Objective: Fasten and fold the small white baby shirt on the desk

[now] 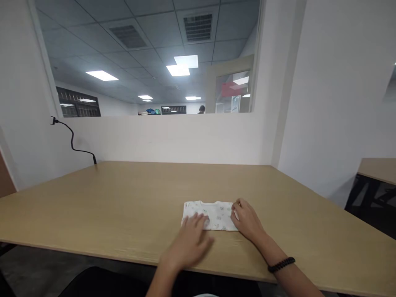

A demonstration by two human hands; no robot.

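Observation:
A small white shirt with a scattered print lies folded into a flat rectangle near the table's front edge. Its curved neckline faces away from me. My left hand is over its left part, fingers spread and slightly blurred; whether the fingertips press on the cloth is hard to see. At the shirt's right edge, my right hand has its fingers curled in and pinched on the cloth. A black braided bracelet circles my right wrist.
The wooden table reaches back to a white wall with a window. A black gooseneck holder rises from its far left corner. A second table stands at the right, and a dark chair is below the front edge.

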